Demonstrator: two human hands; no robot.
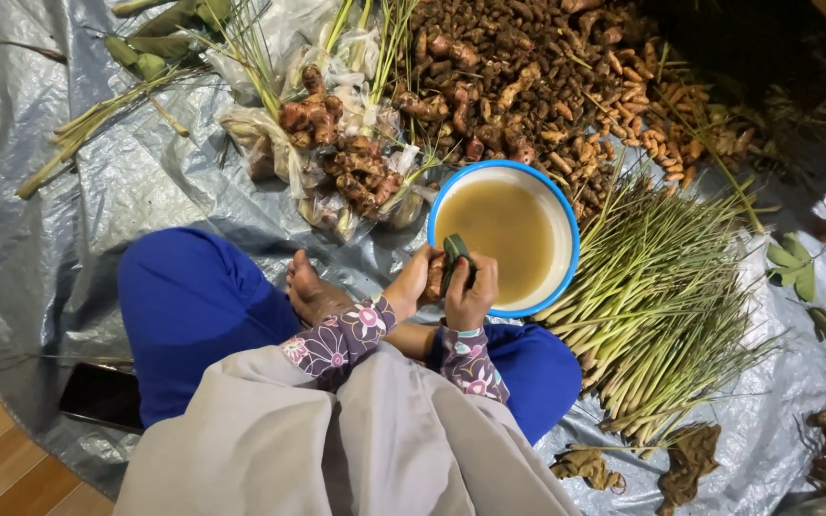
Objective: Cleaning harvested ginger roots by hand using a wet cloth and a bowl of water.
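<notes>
My left hand (411, 280) grips a brown root piece (434, 275) at the near rim of a white bowl with a blue rim (570, 239), which holds murky brownish water. My right hand (472, 291) presses a dark green scrub pad (454, 256) against that root. Both hands meet just over the bowl's near-left edge. My sleeves are purple with flowers, and my blue trouser legs are crossed beneath them, one bare foot (308, 287) showing beside the left wrist.
A grey tarp (69, 210) covers the floor. A heap of brown roots (528, 76) lies beyond the bowl, bagged roots (346, 162) to its left, lemongrass stalks (662, 296) to its right. A dark phone (99, 396) lies near the wooden floor (2, 459).
</notes>
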